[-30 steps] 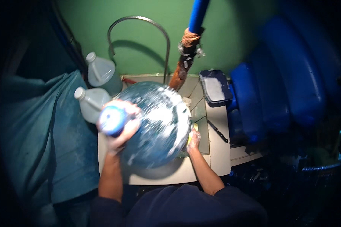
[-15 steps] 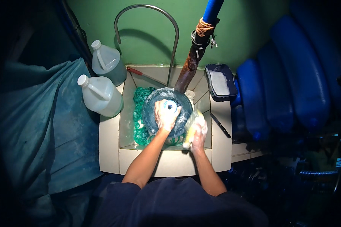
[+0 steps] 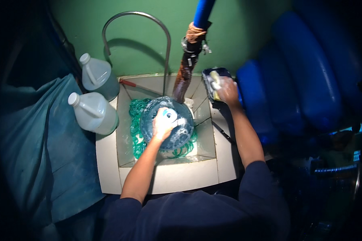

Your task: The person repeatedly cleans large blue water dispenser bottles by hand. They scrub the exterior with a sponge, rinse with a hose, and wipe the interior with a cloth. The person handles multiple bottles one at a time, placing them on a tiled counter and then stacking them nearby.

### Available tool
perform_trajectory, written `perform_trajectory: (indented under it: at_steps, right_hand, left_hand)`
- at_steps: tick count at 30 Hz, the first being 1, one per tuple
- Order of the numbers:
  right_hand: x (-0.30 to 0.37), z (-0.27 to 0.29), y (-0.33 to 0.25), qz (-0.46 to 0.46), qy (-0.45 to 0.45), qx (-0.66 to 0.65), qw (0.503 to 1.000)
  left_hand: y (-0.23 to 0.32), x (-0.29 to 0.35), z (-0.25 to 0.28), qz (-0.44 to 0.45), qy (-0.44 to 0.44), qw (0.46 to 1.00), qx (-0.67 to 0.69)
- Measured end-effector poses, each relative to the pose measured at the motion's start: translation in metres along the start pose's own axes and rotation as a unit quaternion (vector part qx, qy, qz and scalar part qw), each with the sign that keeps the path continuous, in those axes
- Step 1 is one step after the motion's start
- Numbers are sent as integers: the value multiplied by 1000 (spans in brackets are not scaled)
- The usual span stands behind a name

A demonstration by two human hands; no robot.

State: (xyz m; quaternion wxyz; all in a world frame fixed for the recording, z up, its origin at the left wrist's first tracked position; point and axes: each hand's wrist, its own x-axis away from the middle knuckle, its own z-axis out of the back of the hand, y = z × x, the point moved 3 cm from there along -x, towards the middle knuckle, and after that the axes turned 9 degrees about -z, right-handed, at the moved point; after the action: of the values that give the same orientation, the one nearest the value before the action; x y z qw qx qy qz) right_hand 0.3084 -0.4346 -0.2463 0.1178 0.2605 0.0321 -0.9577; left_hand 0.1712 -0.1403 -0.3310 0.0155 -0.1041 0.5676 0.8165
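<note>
A big, round, clear-blue water bottle (image 3: 169, 128), streaked with suds, stands upright in the tiled sink basin (image 3: 177, 176), sitting on a tangle of green netting (image 3: 136, 120). The person's left hand (image 3: 163, 123) is clamped over the bottle's neck, fingers curled around its pale blue cap (image 3: 167, 114). The right hand (image 3: 228, 90) is well apart from it, reached out to the far right, fingers bent over a yellow sponge (image 3: 214, 85) in a small dark tray (image 3: 213, 76) on the sink's ledge; how tightly it grips I cannot tell. Just beyond the bottle a rusty-brown pipe (image 3: 184, 78) slants down into the basin, and a curved metal tap (image 3: 136, 24) arches against the green wall. Two translucent plastic jugs (image 3: 93, 113) stand at the left edge, beside a teal cloth (image 3: 40, 144). Large blue drums (image 3: 309, 68) crowd the right.
</note>
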Motion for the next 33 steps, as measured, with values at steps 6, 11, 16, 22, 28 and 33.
perform_trajectory:
  at_steps: [6, 11, 16, 22, 28, 33]
  right_hand:
    - [21, -43, -139, 22, -274, -490, 827]
    - [42, -53, -220, -182, -292, -490, 801]
    - [43, -42, -245, -21, -242, -397, 885]
    - [43, 15, -266, 42, -265, -509, 818]
    - [26, 45, -246, 232, -101, -268, 930]
    - [47, -4, -222, -206, -345, -429, 809]
  left_hand:
    - [-29, -9, -9, -43, 206, 976, 56]
    - [-54, -12, -47, 136, 190, 614, 754]
    - [-44, -7, -24, 61, 137, 818, 556]
    - [-31, 1, -37, -73, -20, 986, 152]
    - [-32, -3, -17, -81, 43, 985, 149]
    - [-34, 10, -4, -108, 40, 961, -250]
